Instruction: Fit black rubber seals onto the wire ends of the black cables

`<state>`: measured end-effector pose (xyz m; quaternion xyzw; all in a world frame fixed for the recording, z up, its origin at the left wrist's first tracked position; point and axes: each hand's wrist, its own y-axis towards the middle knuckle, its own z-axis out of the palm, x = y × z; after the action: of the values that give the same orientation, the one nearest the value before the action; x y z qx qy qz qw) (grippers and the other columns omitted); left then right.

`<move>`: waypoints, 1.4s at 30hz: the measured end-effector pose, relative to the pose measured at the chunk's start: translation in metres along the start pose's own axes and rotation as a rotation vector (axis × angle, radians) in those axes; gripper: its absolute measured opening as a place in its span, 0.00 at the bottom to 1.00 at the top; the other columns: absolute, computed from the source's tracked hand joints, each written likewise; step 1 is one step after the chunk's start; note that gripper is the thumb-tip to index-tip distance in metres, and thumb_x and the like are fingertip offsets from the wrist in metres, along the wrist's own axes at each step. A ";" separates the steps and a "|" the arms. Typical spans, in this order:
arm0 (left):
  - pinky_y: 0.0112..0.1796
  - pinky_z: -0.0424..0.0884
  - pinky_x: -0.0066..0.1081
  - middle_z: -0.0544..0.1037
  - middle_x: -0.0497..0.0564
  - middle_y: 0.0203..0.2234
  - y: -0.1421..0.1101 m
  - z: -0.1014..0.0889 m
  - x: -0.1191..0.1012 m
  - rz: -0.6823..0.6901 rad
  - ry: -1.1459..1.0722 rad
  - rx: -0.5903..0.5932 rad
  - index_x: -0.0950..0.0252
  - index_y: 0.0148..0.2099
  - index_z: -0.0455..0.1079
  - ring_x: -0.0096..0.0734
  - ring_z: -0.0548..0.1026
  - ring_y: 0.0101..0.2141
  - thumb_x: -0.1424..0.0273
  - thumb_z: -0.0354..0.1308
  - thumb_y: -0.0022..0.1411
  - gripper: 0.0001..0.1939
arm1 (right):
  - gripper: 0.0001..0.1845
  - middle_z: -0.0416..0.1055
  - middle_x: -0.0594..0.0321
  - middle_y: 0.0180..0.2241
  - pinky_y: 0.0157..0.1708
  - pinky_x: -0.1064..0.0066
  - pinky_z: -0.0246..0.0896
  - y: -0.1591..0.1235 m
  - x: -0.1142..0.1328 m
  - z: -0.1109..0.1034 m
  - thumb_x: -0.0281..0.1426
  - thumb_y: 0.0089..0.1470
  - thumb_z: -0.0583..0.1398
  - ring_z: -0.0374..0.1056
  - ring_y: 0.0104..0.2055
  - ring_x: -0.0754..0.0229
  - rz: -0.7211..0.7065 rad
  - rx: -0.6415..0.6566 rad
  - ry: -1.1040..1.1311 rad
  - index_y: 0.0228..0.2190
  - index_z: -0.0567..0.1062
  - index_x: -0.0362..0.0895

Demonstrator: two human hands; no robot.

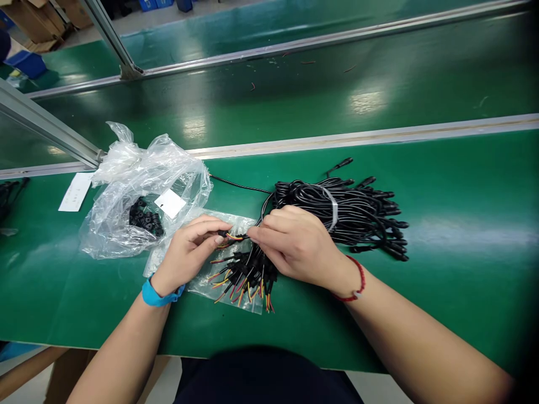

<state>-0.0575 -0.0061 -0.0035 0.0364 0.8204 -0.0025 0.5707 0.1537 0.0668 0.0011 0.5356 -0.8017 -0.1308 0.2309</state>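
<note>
Between the thumb and fingers of my left hand (191, 249) is a small black cap (223, 233), at the tips of a cable's yellow and red wires (234, 237). My right hand (297, 241) pinches that black cable (247, 235) just behind its bared wires. Beside and under the right hand lies a bundle of black cables (353, 210), tied with a clear band (332, 207). Several other cable ends with yellow, red and black wires (246, 283) fan out below my hands, over a flat clear plastic bag (202, 283).
Left of my hands, an open clear plastic bag (113, 224) holds several small black caps (145, 217) and a white tag (170, 203). A white paper slip (76, 192) lies beside it. Metal rails (366, 138) and a slanted post (46, 120) border the green table (455, 280).
</note>
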 end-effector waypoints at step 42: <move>0.37 0.69 0.31 0.74 0.51 0.35 0.002 0.033 -0.005 0.148 0.027 -0.192 0.62 0.44 0.69 0.30 0.72 0.36 0.73 0.57 0.59 0.09 | 0.12 0.68 0.63 0.25 0.32 0.69 0.50 0.008 0.010 0.002 0.30 0.60 0.50 0.61 0.29 0.61 0.180 -0.008 0.119 0.33 0.73 0.41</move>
<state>-0.0250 -0.0060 -0.0104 0.0420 0.8196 0.1185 0.5590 0.1434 0.0602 0.0053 0.4674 -0.8309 -0.0806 0.2909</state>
